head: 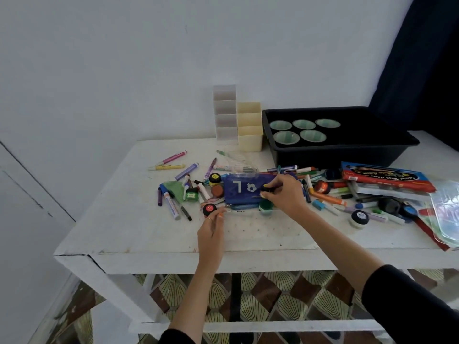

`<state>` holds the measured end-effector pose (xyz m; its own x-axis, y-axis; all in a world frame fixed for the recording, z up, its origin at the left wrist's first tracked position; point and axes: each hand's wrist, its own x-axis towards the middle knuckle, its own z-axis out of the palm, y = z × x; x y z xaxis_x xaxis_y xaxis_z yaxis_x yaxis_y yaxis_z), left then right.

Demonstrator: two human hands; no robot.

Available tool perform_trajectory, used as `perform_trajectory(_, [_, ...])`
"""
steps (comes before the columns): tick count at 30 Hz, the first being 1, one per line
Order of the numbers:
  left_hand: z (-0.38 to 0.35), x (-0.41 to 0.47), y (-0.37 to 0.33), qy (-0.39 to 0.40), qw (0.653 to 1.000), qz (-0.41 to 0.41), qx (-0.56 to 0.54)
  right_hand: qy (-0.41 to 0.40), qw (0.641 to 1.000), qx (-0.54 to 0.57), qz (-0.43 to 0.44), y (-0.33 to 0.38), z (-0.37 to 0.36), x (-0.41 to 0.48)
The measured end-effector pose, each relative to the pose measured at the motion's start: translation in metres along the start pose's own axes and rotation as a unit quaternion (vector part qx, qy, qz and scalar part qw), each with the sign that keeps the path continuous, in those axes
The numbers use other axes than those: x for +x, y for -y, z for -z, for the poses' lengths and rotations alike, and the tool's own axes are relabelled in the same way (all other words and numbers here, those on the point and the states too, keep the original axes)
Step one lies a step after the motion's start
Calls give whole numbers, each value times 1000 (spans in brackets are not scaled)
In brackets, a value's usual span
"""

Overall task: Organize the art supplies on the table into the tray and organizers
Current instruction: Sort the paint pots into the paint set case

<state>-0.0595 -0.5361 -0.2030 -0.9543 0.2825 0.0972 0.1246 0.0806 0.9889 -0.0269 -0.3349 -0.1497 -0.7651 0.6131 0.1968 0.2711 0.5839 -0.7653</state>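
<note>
Mid-frame, right hand (283, 194) is pinching probably a marker (272, 187) for sorting; left hand (211, 232) is gripping a clear pouch (260, 228), steadying it.

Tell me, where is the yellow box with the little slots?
In the head view, the yellow organizer stands at the back of the table, between the taller white organizer on its left and the black tray on its right.
</note>
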Motion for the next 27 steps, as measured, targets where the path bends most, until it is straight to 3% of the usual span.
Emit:
perform_trajectory(4, [-1,0,0,-1,1000,-6,5,0,991,108,-75,-2,25,-5])
perform_trajectory(7, [-2,1,3,-5,1000,-6,12,39,989,122,-77,-8,48,-18])
perform_trajectory(16, [-3,4,12,-19,1000,-2,12,66,992,-81,70,-46,72,-66])
perform_trajectory(27, [0,2,5,-4,1000,7,6,57,970,-221,79,-54,52,-62])
